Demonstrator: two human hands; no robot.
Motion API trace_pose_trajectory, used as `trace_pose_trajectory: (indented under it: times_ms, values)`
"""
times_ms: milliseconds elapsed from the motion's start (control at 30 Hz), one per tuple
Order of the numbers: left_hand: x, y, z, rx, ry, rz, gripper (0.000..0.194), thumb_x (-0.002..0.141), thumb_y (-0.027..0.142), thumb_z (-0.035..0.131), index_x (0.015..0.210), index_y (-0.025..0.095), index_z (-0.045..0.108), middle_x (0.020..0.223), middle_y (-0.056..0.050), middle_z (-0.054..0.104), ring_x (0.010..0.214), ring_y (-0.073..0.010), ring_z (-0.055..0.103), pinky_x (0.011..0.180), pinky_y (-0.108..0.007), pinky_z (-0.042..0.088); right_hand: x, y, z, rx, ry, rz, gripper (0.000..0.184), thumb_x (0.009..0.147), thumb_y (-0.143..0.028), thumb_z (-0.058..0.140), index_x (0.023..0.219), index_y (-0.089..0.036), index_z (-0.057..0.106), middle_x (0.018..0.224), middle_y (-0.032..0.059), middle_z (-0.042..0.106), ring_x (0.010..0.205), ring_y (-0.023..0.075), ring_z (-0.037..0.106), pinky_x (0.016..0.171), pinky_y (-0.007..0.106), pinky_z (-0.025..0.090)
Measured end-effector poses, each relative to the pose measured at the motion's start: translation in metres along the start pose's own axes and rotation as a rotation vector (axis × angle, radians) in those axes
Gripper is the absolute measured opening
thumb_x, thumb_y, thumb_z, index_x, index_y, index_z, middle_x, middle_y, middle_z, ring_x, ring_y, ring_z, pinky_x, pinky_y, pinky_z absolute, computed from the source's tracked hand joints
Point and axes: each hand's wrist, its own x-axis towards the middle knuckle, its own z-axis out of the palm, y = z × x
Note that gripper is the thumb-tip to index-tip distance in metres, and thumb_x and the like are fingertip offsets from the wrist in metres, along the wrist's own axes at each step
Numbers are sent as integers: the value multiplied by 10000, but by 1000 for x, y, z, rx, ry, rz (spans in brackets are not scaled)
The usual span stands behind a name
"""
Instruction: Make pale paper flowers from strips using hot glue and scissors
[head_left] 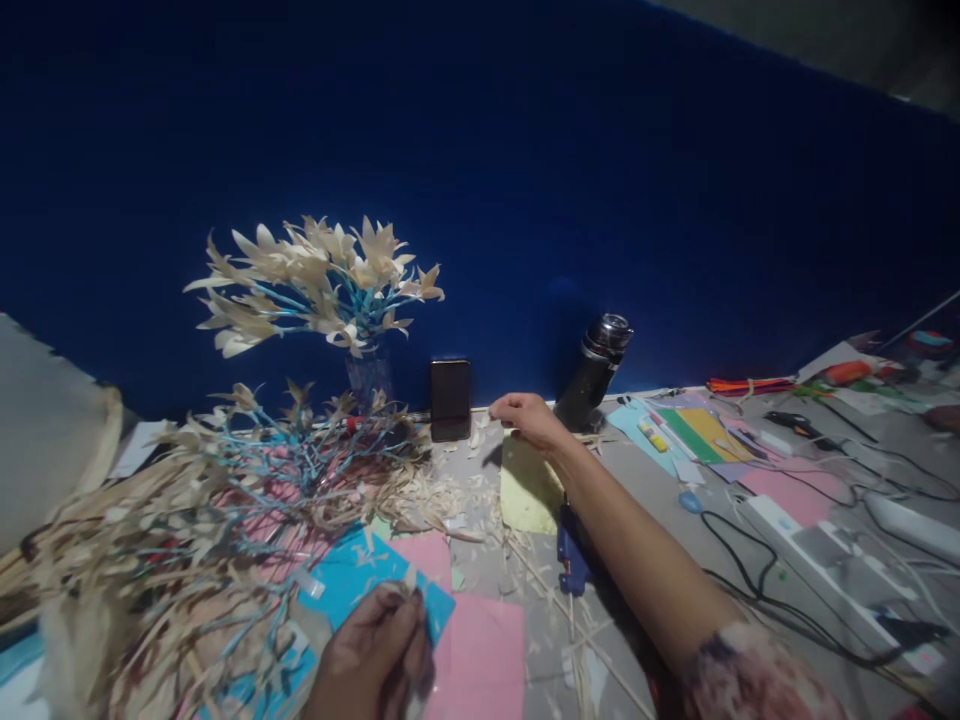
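My left hand (pixel 379 645) is closed in a pinch low in the head view, above a blue sheet (pixel 352 575). A small pale husk-like piece (pixel 410 576) sticks up from its fingertips. Stretched forward towards the wall, my right hand (pixel 531 420) has its thumb and fingers pressed together; what they hold, if anything, is too small to make out. Pale scraps (pixel 480 428) lie on the table just left of that hand. Under my right forearm are a yellow sheet (pixel 529 490) and a dark blue glue gun (pixel 571 555).
Pale handmade flowers (pixel 322 270) stand in a clear vase (pixel 369 372) by the blue wall. A phone (pixel 450 400) leans there, near a dark flask (pixel 596 370). Blue stems and dry husk strips (pixel 150 560) heap at left. Right lie a power strip (pixel 832 570), cords and coloured papers.
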Motion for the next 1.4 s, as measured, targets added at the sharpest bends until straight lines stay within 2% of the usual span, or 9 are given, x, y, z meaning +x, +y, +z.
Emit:
trace_pose_trajectory:
  times_ms: [167, 300, 400, 533, 667, 833, 1000, 1100, 1400]
  values:
    - [-9, 14, 17, -158, -63, -159, 403, 606, 263, 986, 802, 163, 648, 836, -28, 636, 635, -118, 508, 543, -222, 453, -107, -2, 23, 363, 42, -46, 218, 830, -405, 679, 857, -189, 664, 649, -48, 541, 528, 97, 425, 484, 223, 348]
    - [-16, 13, 23, -253, -156, -276, 351, 629, 179, 967, 828, 140, 680, 965, -79, 675, 727, -148, 585, 612, -254, 519, -173, 5, 35, 454, 137, -358, 52, 836, -222, 734, 798, -213, 699, 789, 6, 670, 749, 157, 607, 696, 282, 476]
    - [-21, 10, 27, -249, -214, -352, 300, 675, 169, 941, 827, 132, 684, 993, -115, 687, 782, -182, 628, 669, -287, 557, -194, 13, 33, 360, 118, -579, 98, 881, -138, 701, 852, -231, 713, 841, 17, 698, 837, 177, 645, 773, 305, 489]
    - [-23, 14, 18, -234, -164, -216, 279, 699, 173, 926, 815, 137, 675, 858, -52, 642, 681, -129, 569, 593, -230, 522, -193, 25, 27, 140, 68, -489, 91, 930, -180, 636, 859, -212, 684, 816, 21, 698, 773, 175, 637, 717, 289, 471]
    - [-27, 29, -14, -176, -43, 5, 292, 691, 166, 922, 785, 135, 647, 784, -17, 578, 623, -102, 500, 545, -207, 497, -172, 31, 28, -278, -151, -271, 192, 976, -209, 542, 872, -197, 703, 833, 32, 736, 768, 179, 643, 701, 277, 425]
    - [-32, 32, -47, -189, 79, 30, 327, 640, 132, 931, 755, 135, 625, 774, -14, 557, 602, -94, 470, 521, -204, 490, -138, 17, 56, -737, -341, -283, 194, 995, -241, 548, 990, -209, 739, 1030, 69, 770, 948, 227, 675, 763, 294, 413]
    - [-31, 33, -54, -207, 106, 52, 316, 647, 133, 918, 769, 145, 627, 766, -9, 554, 597, -96, 461, 513, -200, 479, -118, 3, 97, -856, -439, -406, 249, 956, -314, 651, 1191, -238, 685, 1161, 82, 720, 1060, 255, 653, 788, 304, 441]
    - [-30, 36, -54, -189, 83, 74, 313, 668, 162, 916, 761, 149, 618, 766, -15, 565, 594, -100, 457, 516, -204, 474, -114, 5, 112, -926, -448, -451, 223, 954, -323, 660, 1160, -242, 681, 1145, 93, 691, 1020, 262, 655, 737, 309, 447]
    - [-22, 30, -47, -186, 95, 26, 363, 615, 209, 958, 776, 160, 637, 761, -15, 577, 592, -107, 457, 510, -209, 470, -114, 14, 124, -857, -388, -506, 228, 1032, -304, 519, 1009, -216, 728, 1072, 90, 704, 977, 238, 652, 760, 313, 455]
